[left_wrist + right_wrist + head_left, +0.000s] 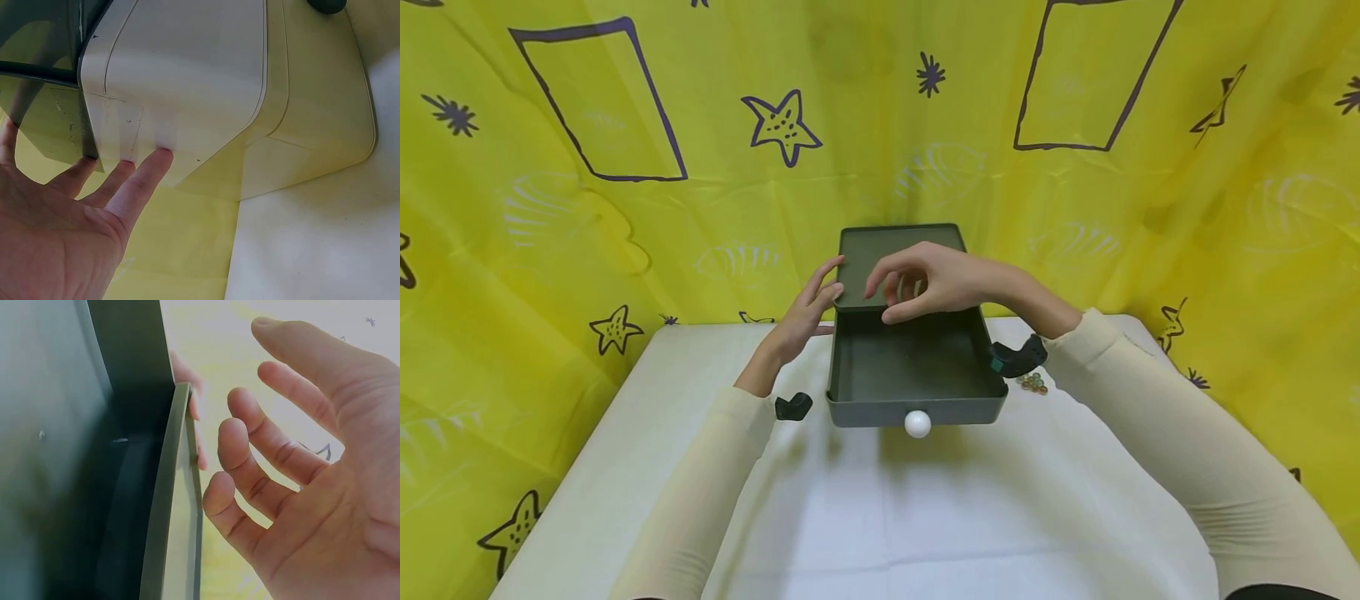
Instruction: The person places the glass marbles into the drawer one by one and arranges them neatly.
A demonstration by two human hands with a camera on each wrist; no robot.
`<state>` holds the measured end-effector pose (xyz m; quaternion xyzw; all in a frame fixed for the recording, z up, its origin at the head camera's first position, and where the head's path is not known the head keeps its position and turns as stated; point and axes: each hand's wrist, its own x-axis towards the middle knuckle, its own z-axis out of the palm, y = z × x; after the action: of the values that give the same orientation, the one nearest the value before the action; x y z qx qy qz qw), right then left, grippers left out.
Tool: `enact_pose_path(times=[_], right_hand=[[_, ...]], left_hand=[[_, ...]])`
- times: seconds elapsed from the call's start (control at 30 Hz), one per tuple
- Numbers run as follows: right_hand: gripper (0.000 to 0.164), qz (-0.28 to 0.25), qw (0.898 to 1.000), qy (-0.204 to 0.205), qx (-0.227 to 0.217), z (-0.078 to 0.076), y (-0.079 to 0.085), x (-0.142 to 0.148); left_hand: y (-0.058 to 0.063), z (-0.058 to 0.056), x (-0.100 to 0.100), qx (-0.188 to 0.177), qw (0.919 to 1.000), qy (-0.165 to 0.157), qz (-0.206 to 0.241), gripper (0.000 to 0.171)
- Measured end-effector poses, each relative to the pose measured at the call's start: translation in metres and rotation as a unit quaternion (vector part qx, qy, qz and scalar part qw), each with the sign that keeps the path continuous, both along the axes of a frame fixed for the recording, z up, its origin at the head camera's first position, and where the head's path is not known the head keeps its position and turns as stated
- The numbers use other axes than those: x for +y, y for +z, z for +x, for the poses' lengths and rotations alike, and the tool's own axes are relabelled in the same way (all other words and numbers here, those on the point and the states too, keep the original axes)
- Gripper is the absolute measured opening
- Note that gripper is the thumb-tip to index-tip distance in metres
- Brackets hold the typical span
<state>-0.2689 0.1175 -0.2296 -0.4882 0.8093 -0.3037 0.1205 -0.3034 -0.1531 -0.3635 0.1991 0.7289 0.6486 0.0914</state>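
Note:
A dark grey-green box [898,240] with a shallow top stands on the table. Its drawer [865,412] is pulled out toward me and has a round white knob [917,424] on the front. My left hand [796,329] is at the box's left side; in the left wrist view its straight fingertips [164,156] touch the side wall. Over the back of the drawer hovers my right hand [943,279], its fingers loosely bent. In the right wrist view its palm [325,531] holds nothing, beside the box edge.
Several small glass marbles [1033,382] lie on the white tablecloth [880,517] to the right of the drawer, close to the right wrist's dark camera [1018,358]. A yellow curtain [865,183] with sea drawings hangs behind the table.

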Motion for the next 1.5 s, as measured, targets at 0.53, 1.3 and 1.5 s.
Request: enact_pose_path(times=[0.53, 1.3, 1.5], right_hand=[[0.031, -0.041, 0.998, -0.047, 0.002, 0.003, -0.008, 0.028], [0.03, -0.088, 0.985, -0.148, 0.001, 0.008, -0.017, 0.086], [0.032, -0.098, 0.983, -0.156, 0.008, 0.009, -0.019, 0.094]], left_hand=[[-0.001, 0.004, -0.007, 0.005, 1.0, 0.008, 0.002, 0.058], [0.001, -0.001, 0.001, 0.006, 0.9999, 0.011, -0.004, 0.057], [0.001, -0.002, 0.001, 0.005, 0.9999, 0.014, -0.002, 0.057]])
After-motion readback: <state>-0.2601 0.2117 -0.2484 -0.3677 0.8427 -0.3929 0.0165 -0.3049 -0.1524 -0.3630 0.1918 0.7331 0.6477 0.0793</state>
